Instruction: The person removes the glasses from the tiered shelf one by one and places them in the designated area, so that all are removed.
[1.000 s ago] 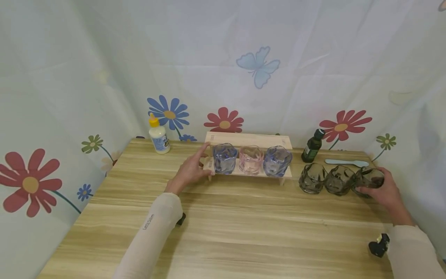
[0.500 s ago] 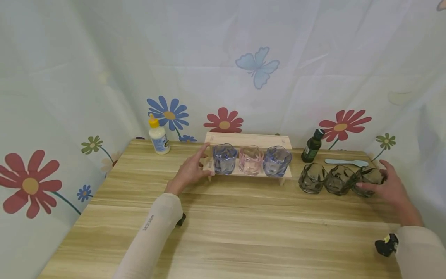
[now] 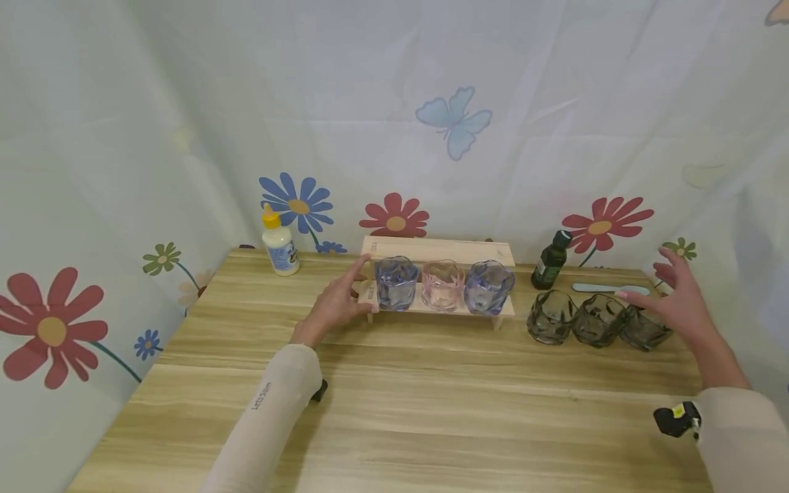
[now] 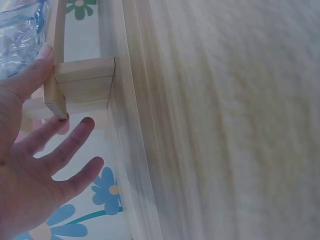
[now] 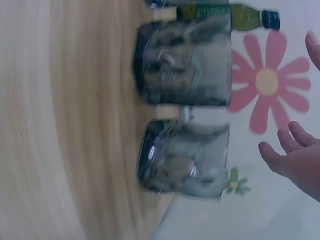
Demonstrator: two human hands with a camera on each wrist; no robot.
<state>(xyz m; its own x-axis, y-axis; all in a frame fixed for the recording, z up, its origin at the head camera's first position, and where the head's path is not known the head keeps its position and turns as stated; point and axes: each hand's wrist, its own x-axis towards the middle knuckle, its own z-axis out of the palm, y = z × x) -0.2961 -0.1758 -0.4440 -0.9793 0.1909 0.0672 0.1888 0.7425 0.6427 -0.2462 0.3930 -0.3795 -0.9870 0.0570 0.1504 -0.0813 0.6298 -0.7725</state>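
Right of the wooden rack [image 3: 440, 251], at the far end of a row: outermost smoky glass [image 3: 644, 333] apparently just let go. A second ago the right hand [image 3: 683, 308] was wrapped about it; half a second ago the grip looked loose; now the hand is raised over the glass, fingers spread wide, nothing held. Right wrist view confirms a gap between fingertips and glass. Reading: the glass stands unaided, this placement looks finished, and the right hand is free.

Position of that glass: upright on the table [image 3: 431, 411], right of the rack, below the right hand, well apart from the left. Between it and the rack: middle smoky glass [image 3: 596, 320], then inner smoky glass [image 3: 550, 318], nearest the rack. Also right of the rack, behind the row: green bottle [image 3: 548, 261] and pale blue spoon [image 3: 600, 288].

Left hand [image 3: 333, 302]: unchanged at the rack's left end, thumb and fingers well parted, thumb touching the lower shelf; no glass held. Pressure cannot be told. On the rack's lower shelf, left to right: left blue glass [image 3: 396, 284], pink glass [image 3: 442, 286], right blue glass [image 3: 488, 289].
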